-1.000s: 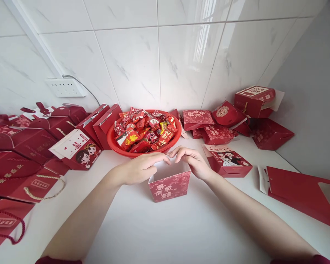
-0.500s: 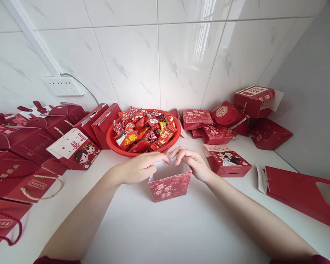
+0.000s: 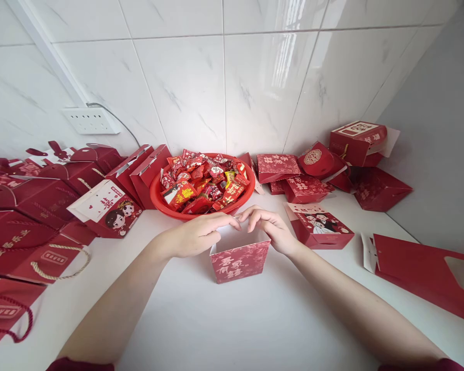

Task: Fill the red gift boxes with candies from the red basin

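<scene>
In front of me a red paper gift box with pale lettering stands upright on the white table, its top open and its inside white. My left hand lies along the box's left and far side, fingers curled and closed on the far rim. From the other side my right hand bends its fingers over the same far rim, near the left fingertips. Part of that rim is hidden behind the fingers. Just beyond the hands sits a round red tray heaped with wrapped candies.
Several red gift boxes with cord handles crowd the left side. On the right lie a couple-print box, flattened red boxes and a long red bag. A tiled wall with a power socket closes the back.
Almost nothing differs. The view has shifted very slightly, while both hands stay in the same place on the box.
</scene>
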